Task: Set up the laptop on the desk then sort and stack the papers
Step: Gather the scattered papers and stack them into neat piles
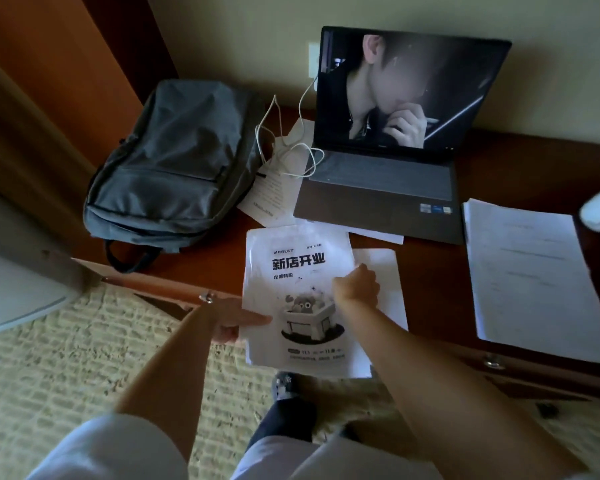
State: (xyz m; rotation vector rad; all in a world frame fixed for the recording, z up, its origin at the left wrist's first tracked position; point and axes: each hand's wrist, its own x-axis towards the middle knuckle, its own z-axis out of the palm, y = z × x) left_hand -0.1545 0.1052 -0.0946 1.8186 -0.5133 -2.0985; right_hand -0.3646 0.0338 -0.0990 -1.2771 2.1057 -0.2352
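Left hand (229, 327) pinched the flyer stack (298, 299) at the worktop (534, 161) front edge; right hand (355, 284) gripped its right side. Thin, floppy, slippery sheets, likely best held at opposite edges.

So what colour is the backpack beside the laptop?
Grey with darker trim: the backpack, seen in the head view.

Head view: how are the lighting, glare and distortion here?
Head view: dim, warm room light; the dark laptop screen mirrors a reflection; wide-angle bending curves the desk edge; the printed flyer, held by left hand and right hand, stays legible; right-side paper stack looks washed-out.
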